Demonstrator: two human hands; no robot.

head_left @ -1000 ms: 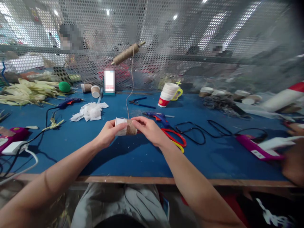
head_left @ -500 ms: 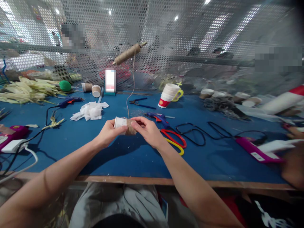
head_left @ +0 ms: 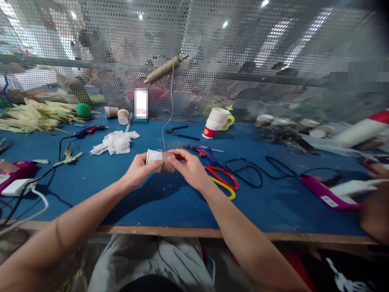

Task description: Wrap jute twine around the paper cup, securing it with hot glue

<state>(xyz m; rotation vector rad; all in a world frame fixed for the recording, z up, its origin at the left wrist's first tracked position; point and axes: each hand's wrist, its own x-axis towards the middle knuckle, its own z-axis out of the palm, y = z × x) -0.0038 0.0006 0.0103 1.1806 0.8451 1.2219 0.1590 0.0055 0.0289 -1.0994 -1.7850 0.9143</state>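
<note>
Between my two hands a white paper cup (head_left: 154, 156) lies on its side above the table, its rim facing left. Brown twine (head_left: 167, 163) is wound around its right-hand part. My left hand (head_left: 140, 168) is closed on the rim end, thumb along the near side. My right hand (head_left: 189, 165) grips the twine-wrapped end, thumb pressed on the winding and fingers behind. From the cup a single strand runs up to a twine spool (head_left: 163, 70) on a stick at the mesh screen. The fingertips behind the cup are partly hidden.
Scissors (head_left: 223, 178) and a blue glue gun (head_left: 205, 152) lie right of my hands, pliers (head_left: 182, 133) behind. Stacked paper cups (head_left: 214, 121) stand farther back. White scraps (head_left: 114, 142) are at left. A purple power strip (head_left: 330, 194) lies near another person's arm at right.
The cup and both hands stay in nearly the same place. The twine-wrapped part and the strand look only slightly shifted.
</note>
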